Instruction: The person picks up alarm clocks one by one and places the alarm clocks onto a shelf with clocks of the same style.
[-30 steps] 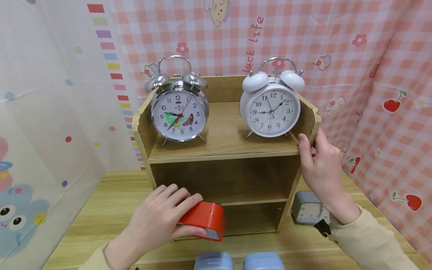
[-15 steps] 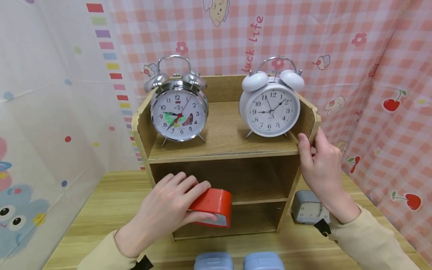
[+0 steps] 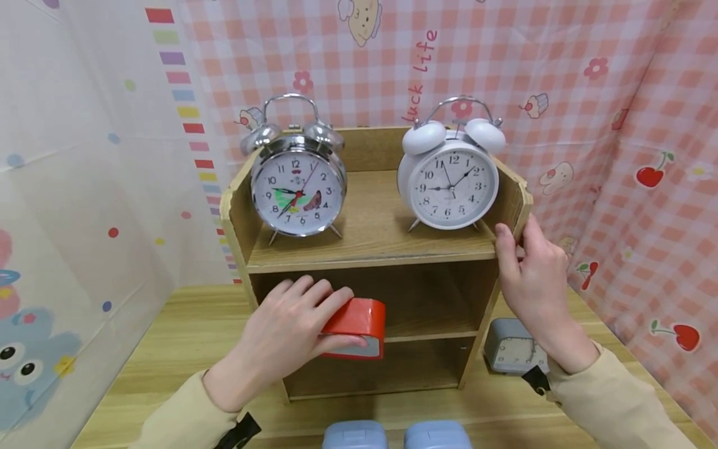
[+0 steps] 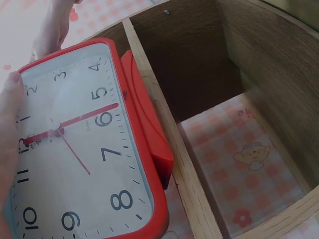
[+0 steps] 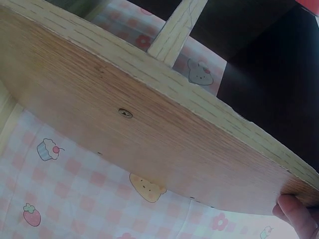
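Note:
My left hand (image 3: 286,330) grips a red alarm clock (image 3: 359,318) from its left side, in front of the middle level of a wooden shelf (image 3: 370,259). In the left wrist view the clock's white face (image 4: 75,124) shows numerals and red hands, close to a shelf board (image 4: 167,134). My right hand (image 3: 533,274) holds the shelf's right side panel, thumb at the front edge. The right wrist view shows its fingers (image 5: 296,214) at that panel (image 5: 124,114). A silver twin-bell clock (image 3: 298,193) and a white twin-bell clock (image 3: 451,184) stand on the top level.
A grey clock (image 3: 515,346) stands on the wooden table (image 3: 185,349) right of the shelf, partly behind my right wrist. Two light blue objects (image 3: 354,434) sit at the near edge, cut off by the frame. Patterned cloth (image 3: 359,75) hangs behind and at both sides.
My left hand has carried the red clock up and slightly right, from the bottom level's height to the middle opening. The right hand has stayed on the shelf's side.

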`<act>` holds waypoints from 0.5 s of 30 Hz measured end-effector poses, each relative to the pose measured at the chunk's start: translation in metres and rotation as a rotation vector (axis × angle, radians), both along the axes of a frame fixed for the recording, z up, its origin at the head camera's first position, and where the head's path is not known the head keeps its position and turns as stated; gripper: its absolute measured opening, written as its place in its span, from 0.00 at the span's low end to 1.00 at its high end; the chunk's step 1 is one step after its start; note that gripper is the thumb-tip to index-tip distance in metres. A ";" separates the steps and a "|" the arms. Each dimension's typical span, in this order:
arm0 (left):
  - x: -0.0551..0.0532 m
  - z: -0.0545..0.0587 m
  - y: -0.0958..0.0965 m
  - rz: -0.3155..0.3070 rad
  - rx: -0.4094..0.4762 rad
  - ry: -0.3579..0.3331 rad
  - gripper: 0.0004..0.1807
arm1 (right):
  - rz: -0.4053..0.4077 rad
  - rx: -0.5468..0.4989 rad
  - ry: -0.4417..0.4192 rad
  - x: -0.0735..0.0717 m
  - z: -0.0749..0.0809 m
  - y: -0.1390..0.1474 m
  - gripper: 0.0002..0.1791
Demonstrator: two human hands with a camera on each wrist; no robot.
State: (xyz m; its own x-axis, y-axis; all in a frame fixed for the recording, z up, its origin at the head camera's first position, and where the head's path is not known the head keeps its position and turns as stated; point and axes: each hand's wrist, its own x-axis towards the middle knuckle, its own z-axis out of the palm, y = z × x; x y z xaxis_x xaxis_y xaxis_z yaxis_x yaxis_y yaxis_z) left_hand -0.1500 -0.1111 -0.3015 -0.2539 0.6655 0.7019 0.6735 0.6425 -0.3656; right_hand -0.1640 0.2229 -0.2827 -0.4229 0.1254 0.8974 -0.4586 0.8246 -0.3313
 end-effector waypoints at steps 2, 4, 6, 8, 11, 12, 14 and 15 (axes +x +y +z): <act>-0.001 0.000 0.000 0.011 0.003 -0.006 0.34 | 0.001 0.001 -0.002 0.000 0.000 0.000 0.15; -0.001 0.000 0.000 0.022 0.005 -0.008 0.34 | 0.000 0.002 -0.005 0.000 0.000 0.000 0.15; -0.002 0.001 0.001 0.035 0.005 -0.006 0.34 | -0.002 0.001 -0.003 0.000 0.000 0.000 0.14; -0.003 0.001 0.003 0.049 0.007 -0.001 0.33 | -0.004 -0.001 -0.002 0.001 0.000 -0.001 0.15; -0.005 0.002 0.005 0.073 0.014 0.012 0.33 | -0.006 -0.003 0.001 0.001 0.000 -0.001 0.16; -0.005 0.002 0.006 0.079 0.018 0.014 0.33 | -0.005 -0.003 0.000 0.001 0.000 -0.001 0.16; -0.006 0.002 0.007 0.089 0.023 0.018 0.33 | -0.004 -0.003 -0.002 0.001 0.000 -0.001 0.15; -0.006 0.003 0.008 0.093 0.023 0.018 0.33 | -0.003 -0.003 -0.004 0.001 0.000 -0.001 0.15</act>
State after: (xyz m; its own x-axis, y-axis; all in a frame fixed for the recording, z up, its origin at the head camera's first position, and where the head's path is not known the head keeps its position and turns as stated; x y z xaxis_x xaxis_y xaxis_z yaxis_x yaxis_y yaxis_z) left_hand -0.1556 -0.1029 -0.2989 -0.3009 0.6235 0.7216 0.6036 0.7104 -0.3621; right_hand -0.1628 0.2223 -0.2823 -0.4259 0.1295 0.8955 -0.4549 0.8248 -0.3357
